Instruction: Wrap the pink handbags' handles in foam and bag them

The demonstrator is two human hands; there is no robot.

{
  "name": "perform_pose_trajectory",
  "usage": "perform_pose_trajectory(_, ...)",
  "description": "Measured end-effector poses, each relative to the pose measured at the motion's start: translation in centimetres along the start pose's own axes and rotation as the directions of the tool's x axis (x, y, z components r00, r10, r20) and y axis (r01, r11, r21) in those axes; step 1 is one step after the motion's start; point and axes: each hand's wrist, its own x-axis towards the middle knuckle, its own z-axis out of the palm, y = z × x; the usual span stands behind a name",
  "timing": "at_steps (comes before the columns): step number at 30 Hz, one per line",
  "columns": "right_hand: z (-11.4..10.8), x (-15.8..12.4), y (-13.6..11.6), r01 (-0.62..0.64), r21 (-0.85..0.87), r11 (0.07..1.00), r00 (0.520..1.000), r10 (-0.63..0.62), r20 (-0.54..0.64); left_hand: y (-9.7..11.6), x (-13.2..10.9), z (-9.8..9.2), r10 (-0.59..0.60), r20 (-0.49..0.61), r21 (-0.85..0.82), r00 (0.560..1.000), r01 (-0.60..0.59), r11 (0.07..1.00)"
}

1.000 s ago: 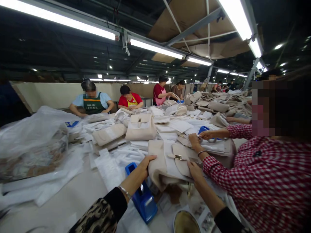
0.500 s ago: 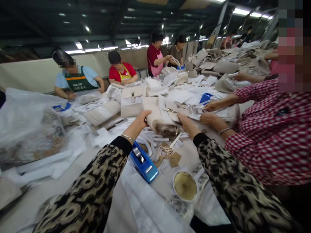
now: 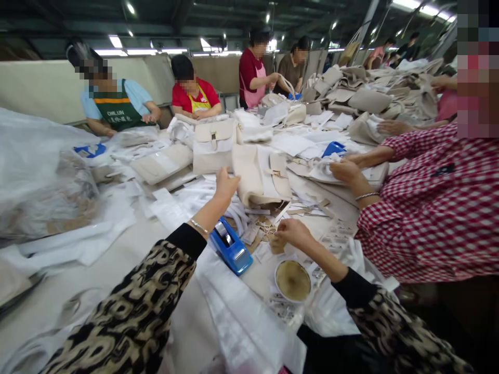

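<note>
A beige bag with a flap and metal clasp leans on the cluttered table, white wrapping across its middle. At its left edge, my left hand is closed, thumb and fingers gripping the side. Lower down, my right hand has its fingers pinched at a small brown hang tag in a pile of tags with pale strings. The exact grip of the right fingertips is partly hidden. Between my arms lie a blue tape dispenser and a round tub with yellowish contents.
Another beige bag stands behind, beside a flat wrapped one. A large clear plastic bag fills the left. Close on the right, a co-worker in a checked sleeve handles wrapped material. Other workers stand across the table near piled bags.
My right hand has let go of the bag's right side and moved down to the tags. My left hand stays at the bag's left edge. The view has shifted slightly.
</note>
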Motion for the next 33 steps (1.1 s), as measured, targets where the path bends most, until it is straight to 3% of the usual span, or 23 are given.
perform_pose_trajectory(2, 1.3, -1.7, -0.9, -0.015, -0.079, 0.997, 0.999, 0.017, 0.028, 0.4, -1.9, -0.5, 0.132, -0.025, 0.13, 0.991, -0.128, 0.983)
perform_pose_trajectory(4, 2.3, -2.7, -1.9, -0.011, -0.151, 0.988, 1.0, 0.015, 0.027, 0.8, -3.9, -0.8, 0.24, 0.024, 0.255, 0.971, -0.238, 0.937)
perform_pose_trajectory(7, 3.1, -3.2, -3.4, -0.02, -0.243, 0.97, 1.0, 0.023, 0.013, 1.2, -6.7, -1.4, 0.289, 0.106, 0.298, 0.952, -0.307, 0.904)
perform_pose_trajectory(17, 0.6, -1.0, -4.6, -0.084, -0.31, 0.947, 0.977, 0.14, 0.163, 3.0, -11.6, -5.1, 0.285, 0.171, 0.222, 0.943, -0.319, 0.922)
perform_pose_trajectory(24, 1.4, -1.7, -6.2, -0.196, -0.285, 0.938, 0.97, 0.228, 0.083, 3.6, -13.2, -7.4, 0.292, 0.153, 0.223, 0.944, -0.321, 0.921)
perform_pose_trajectory(33, 0.4, -2.3, -6.6, -0.075, -0.174, 0.982, 0.997, 0.079, 0.017, 3.6, -14.2, -10.8, 0.306, 0.116, 0.239, 0.945, -0.326, 0.915)
